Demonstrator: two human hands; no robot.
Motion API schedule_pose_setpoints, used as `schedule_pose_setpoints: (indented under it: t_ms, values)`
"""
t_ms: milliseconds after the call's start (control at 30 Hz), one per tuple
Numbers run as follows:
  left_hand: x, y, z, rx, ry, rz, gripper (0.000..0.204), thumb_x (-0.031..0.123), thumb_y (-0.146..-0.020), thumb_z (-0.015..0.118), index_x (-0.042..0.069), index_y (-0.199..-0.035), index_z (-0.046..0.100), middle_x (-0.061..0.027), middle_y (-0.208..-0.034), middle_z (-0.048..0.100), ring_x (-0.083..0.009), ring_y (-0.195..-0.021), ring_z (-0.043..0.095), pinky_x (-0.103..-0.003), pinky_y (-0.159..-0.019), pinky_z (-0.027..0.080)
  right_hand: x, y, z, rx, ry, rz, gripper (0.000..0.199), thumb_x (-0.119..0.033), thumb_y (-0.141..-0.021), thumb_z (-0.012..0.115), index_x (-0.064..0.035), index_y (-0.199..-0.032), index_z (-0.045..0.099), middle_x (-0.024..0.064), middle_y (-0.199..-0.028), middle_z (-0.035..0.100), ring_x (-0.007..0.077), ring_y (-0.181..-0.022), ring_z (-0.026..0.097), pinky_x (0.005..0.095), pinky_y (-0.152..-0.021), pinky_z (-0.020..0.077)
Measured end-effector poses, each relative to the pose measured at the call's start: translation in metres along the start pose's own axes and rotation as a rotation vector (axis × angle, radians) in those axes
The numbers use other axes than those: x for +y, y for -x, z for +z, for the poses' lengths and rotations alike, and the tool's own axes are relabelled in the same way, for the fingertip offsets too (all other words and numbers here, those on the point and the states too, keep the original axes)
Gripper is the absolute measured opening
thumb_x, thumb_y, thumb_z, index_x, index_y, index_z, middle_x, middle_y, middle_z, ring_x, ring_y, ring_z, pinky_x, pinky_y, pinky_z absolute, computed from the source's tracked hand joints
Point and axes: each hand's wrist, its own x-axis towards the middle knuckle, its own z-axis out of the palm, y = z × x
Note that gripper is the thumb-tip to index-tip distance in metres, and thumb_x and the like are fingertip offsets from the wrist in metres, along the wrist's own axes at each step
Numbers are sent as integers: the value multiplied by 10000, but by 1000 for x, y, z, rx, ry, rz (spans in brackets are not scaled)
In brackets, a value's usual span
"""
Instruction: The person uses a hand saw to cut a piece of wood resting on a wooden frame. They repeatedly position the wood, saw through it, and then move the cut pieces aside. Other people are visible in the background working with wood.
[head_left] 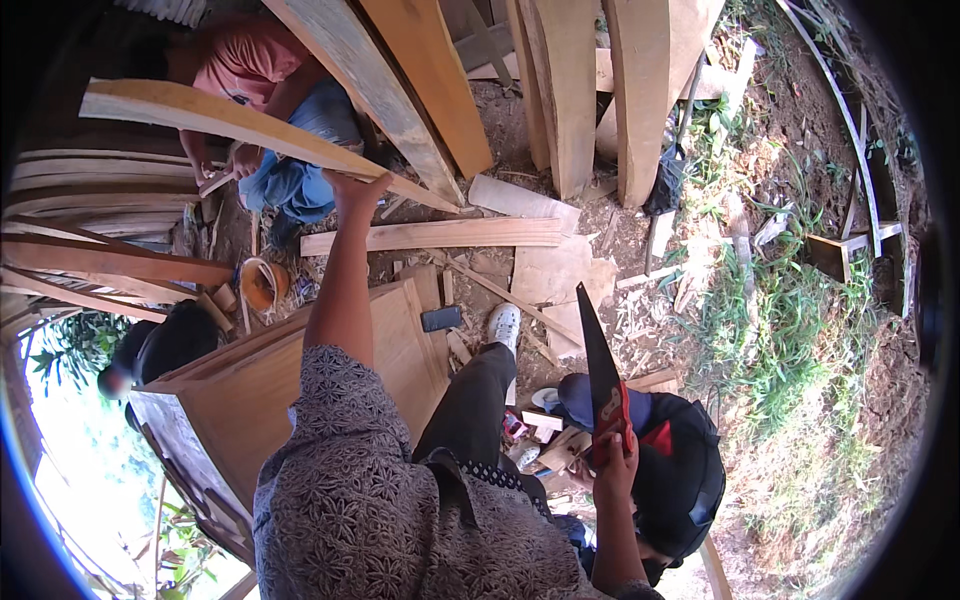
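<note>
My left arm stretches forward, and my left hand (357, 192) grips the lower edge of a long wooden plank (230, 118) near its right end. This plank slants from the upper left down to the ground ahead of me. In my right hand (614, 468) is a handsaw (601, 370), held by its red handle. Its dark blade points up and forward, apart from any wood. The fingers of my left hand are partly hidden by the plank.
Thick boards (560, 100) lean upright ahead. A wooden cabinet (260, 420) stands at my left, with a phone (441, 318) near its end. One person (265, 80) crouches beyond the plank; another, with a black backpack (680, 470), is close on my right. An orange bucket (262, 285) sits left.
</note>
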Motion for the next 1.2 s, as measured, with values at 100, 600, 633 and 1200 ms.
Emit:
schedule_pose_setpoints:
  t_ms: [100, 600, 633, 1200]
  values:
    - [23, 36, -36, 40, 16, 139, 962, 130, -621, 934, -12, -1382, 363, -160, -1327, 422, -307, -1259, 486, -401, -1055, 449, 0, 22, -15, -138, 2, -72, 278, -167, -1047, 569, -59, -1300, 531, 23, -1018, 625, 116, -956, 602, 293, -888, 489]
    - [219, 296, -192, -22, 628, 388, 1056, 18, -773, 751, 206, -1564, 77, -70, -1252, 442, -213, -1103, 499, -379, -971, 464, 24, 181, -152, -430, -87, -227, 253, -117, -1002, 610, -74, -1240, 536, 9, -1035, 583, 101, -938, 576, 279, -855, 470]
    - [230, 308, -204, -53, 663, 414, 1102, 48, -759, 783, 200, -1574, 57, -66, -1232, 432, -209, -1101, 483, -381, -983, 450, 25, 190, -159, -424, -104, -240, 262, -111, -999, 613, -73, -1246, 534, 11, -1035, 584, 105, -942, 579, 281, -859, 472]
    - [351, 395, -304, -523, 1105, 551, 775, 141, -753, 771, 108, -1434, 402, -57, -1056, 547, -193, -938, 576, -364, -871, 498, 60, 280, -241, -567, -201, -443, 298, -263, -1026, 591, -37, -1220, 575, 22, -992, 620, 96, -865, 613, 241, -770, 495]
